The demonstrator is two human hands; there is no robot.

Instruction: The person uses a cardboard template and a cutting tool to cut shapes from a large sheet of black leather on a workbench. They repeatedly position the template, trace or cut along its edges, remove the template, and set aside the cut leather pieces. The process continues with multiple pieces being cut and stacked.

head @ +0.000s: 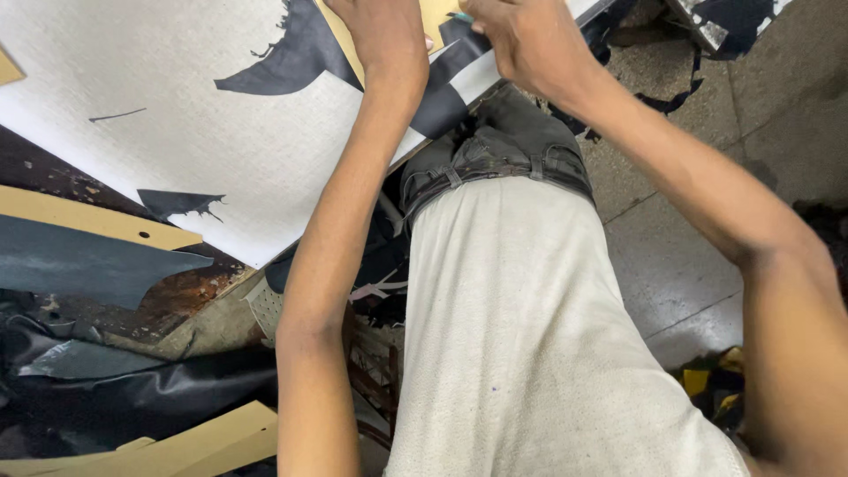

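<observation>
Head view, L hand [382,31] flat on tan card template [435,16], R hand [521,37] beside, black sheet [300,62] under.

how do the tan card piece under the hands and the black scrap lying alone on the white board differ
The tan card piece is pale tan with straight edges; the small black scrap is dark with a frayed, pointed outline. The left hand presses on the card, while nothing touches the scrap. Both lie flat on the white cutting board.

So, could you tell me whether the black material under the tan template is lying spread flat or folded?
Spread flat: the black material lies smooth on the white board, pinned under the tan template by the left hand.
</observation>
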